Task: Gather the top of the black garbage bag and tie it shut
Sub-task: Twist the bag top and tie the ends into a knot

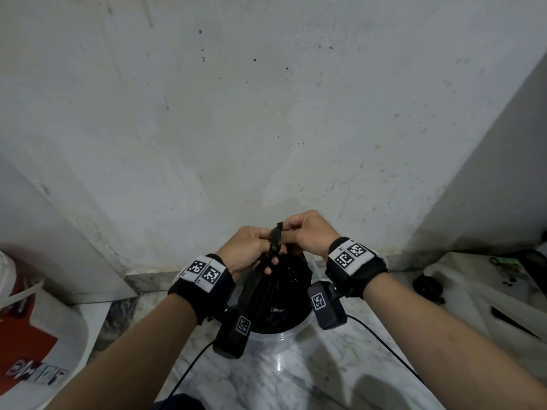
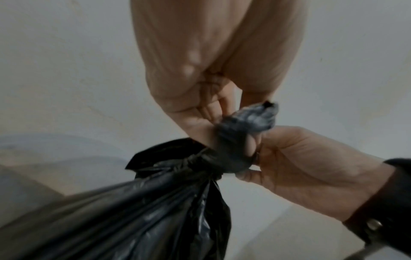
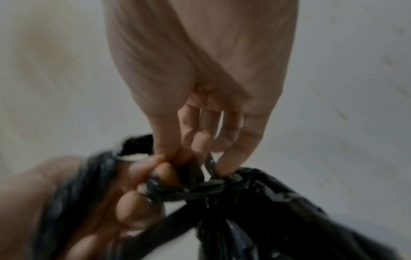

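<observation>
My left hand has its fingers curled round the twisted neck of the black garbage bag, and in the left wrist view a band of the plastic is wrapped right over my fingers. My right hand is beside it, touching, thumb and fingertips pinching the free tail of the gathered top, which sticks up between the two hands. The bag itself sits in a pale bin on the marble floor, close to the wall, and the neck is pulled up taut above the rim.

I judge I am mid-knot: the top is gathered and a loop is formed, but it does not look drawn down yet.

What could go wrong from here:
- The tail looks short. If my right pinch slips before I pull it through, the loop will likely spring open and the gather will loosen.
- The loop is round my own left fingers. Tightening before I slide them out would trap them, or leave a slack knot once they come free.
- The plastic is thin and stretched. A sharp pull could tear it at the neck.
- Pulling upward hard could lift the bag or tip the bin.
</observation>
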`<state>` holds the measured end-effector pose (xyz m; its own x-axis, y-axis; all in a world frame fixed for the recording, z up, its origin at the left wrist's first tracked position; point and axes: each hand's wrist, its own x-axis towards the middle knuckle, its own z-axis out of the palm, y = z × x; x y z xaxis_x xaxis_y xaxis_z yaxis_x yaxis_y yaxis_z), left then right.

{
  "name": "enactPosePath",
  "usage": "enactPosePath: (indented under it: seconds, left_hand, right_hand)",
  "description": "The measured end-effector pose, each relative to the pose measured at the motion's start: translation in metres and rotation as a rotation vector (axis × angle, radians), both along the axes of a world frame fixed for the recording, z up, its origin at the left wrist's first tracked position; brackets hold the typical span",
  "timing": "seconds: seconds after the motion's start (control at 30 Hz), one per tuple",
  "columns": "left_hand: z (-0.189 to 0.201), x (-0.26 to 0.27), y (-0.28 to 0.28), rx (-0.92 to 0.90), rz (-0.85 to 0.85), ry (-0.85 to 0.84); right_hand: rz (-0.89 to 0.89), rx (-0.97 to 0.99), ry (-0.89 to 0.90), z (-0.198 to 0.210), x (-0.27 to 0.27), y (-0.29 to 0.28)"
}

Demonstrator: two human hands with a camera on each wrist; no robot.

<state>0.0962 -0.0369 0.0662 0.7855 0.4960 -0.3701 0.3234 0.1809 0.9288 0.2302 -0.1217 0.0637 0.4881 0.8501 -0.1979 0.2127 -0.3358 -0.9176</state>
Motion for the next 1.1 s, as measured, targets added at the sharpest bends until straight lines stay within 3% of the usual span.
enactPosePath:
  seconds: [0.03, 0.1, 0.27, 0.4, 0.57, 0.77, 0.97, 1.1]
  left_hand:
    - [0.002, 0.002, 0.001, 0.045, 0.035, 0.021]
    - [0.003, 0.004, 0.008, 0.161, 0.104, 0.077]
    - [0.001, -0.005, 0.025, 0.188, 0.177, 0.114]
    - [0.0, -0.007, 0.022, 0.101, 0.235, 0.062]
    - [-0.004, -0.006, 0.019, 0.143, 0.122, 0.136]
    - [-0.006, -0.007, 0.035, 0.152, 0.208, 0.089]
    - [-0.012, -0.013, 0.042, 0.187, 0.223, 0.091]
    - [-0.014, -0.021, 0.041, 0.161, 0.086, 0.017]
  right_hand:
    - [-0.03, -0.008, -0.081, -0.002, 0.002, 0.001]
    - [-0.084, 0.0, -0.077, -0.006, 0.005, 0.0]
    - [0.06, 0.045, 0.229, -0.005, 0.012, -0.017]
    - [0.051, 0.109, 0.39, -0.011, 0.016, -0.022]
    - [0.209, -0.072, 0.198, -0.01, 0.014, -0.02]
    - [0.088, 0.159, 0.384, 0.001, 0.025, -0.022]
    - [0.192, -0.011, 0.184, -0.011, 0.038, -0.026]
    - [0.11, 0.056, 0.224, -0.002, 0.043, -0.024]
